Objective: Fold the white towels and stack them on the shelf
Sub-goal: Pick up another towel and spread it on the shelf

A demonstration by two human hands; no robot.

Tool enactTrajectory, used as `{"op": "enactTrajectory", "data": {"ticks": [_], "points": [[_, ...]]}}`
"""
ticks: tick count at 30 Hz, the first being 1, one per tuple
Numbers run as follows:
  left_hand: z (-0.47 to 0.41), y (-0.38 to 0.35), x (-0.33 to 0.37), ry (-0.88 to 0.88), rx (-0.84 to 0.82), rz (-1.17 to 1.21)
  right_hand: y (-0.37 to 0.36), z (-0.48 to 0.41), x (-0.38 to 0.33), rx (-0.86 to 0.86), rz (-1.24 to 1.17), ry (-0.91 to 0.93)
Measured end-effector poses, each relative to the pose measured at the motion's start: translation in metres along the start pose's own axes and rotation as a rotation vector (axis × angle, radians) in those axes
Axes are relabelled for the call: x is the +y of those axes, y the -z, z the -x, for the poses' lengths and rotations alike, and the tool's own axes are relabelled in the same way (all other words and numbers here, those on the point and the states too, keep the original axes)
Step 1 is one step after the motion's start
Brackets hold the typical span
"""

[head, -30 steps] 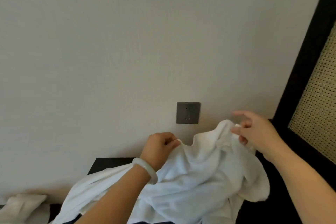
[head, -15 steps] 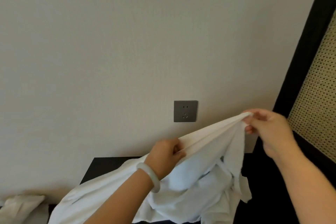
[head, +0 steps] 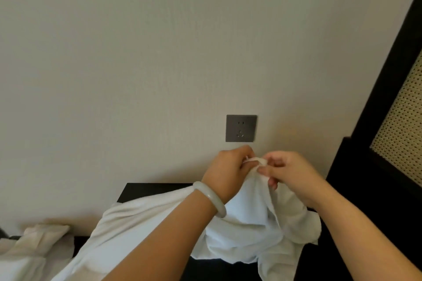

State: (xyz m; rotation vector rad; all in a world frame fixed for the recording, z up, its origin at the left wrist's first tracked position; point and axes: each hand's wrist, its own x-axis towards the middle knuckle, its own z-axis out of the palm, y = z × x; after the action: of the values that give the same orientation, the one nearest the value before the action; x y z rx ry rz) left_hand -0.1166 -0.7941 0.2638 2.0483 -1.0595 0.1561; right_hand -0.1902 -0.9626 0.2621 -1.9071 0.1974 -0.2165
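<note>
A white towel (head: 246,223) hangs crumpled from both hands over a black surface (head: 146,189). My left hand (head: 228,171), with a pale bangle on the wrist, grips the towel's upper edge. My right hand (head: 290,173) pinches the same edge right beside it, so the two hands almost touch just below the wall socket. The rest of the towel trails down and to the left under my left forearm.
A grey wall socket (head: 241,128) sits on the beige wall just above the hands. A black frame with a woven cane panel (head: 402,125) stands at the right. More crumpled white cloth (head: 34,244) lies at the lower left.
Half a second ago the hands held the towel's edge stretched apart. They have now come together, the right hand moving left and down, and the edge is bunched between them.
</note>
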Motion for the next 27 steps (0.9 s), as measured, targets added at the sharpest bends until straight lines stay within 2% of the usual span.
{"op": "enactTrajectory", "data": {"ticks": [2, 7, 10, 12, 13, 15, 17, 19, 21, 23, 25, 27], "points": [[0.006, 0.011, -0.014, 0.040, 0.010, -0.118, 0.013, -0.006, -0.004, 0.142, -0.103, 0.018], [0.047, 0.041, -0.080, 0.373, -0.050, -0.356, 0.051, -0.022, -0.022, 0.465, -0.292, 0.063], [0.070, 0.049, -0.099, 0.448, -0.044, -0.248, 0.072, -0.026, -0.032, 0.713, -0.460, 0.082], [0.069, 0.047, -0.091, 0.434, 0.017, -0.104, 0.073, -0.026, -0.036, 0.821, -0.283, 0.051], [0.063, 0.045, -0.082, 0.412, 0.038, -0.040, 0.066, -0.024, -0.038, 0.780, -0.115, 0.031], [0.044, 0.038, -0.059, 0.361, 0.045, 0.086, 0.035, -0.017, -0.040, 0.472, 0.101, 0.041], [0.027, 0.027, -0.036, 0.310, 0.018, 0.186, -0.004, -0.002, -0.035, 0.085, 0.175, 0.054], [0.020, 0.015, -0.019, 0.295, -0.011, 0.232, -0.034, 0.012, -0.024, -0.104, 0.154, 0.028], [0.023, 0.006, -0.013, 0.365, -0.008, 0.291, -0.048, 0.022, -0.012, -0.079, 0.031, -0.004], [0.034, 0.007, -0.015, 0.517, -0.039, 0.521, -0.054, 0.031, -0.002, 0.050, -0.133, -0.054], [0.051, 0.008, -0.018, 0.625, -0.208, 0.872, -0.062, 0.040, 0.008, 0.167, -0.242, -0.073], [0.070, 0.007, -0.020, 0.619, -0.345, 1.031, -0.076, 0.051, 0.018, 0.209, -0.256, -0.073]]}}
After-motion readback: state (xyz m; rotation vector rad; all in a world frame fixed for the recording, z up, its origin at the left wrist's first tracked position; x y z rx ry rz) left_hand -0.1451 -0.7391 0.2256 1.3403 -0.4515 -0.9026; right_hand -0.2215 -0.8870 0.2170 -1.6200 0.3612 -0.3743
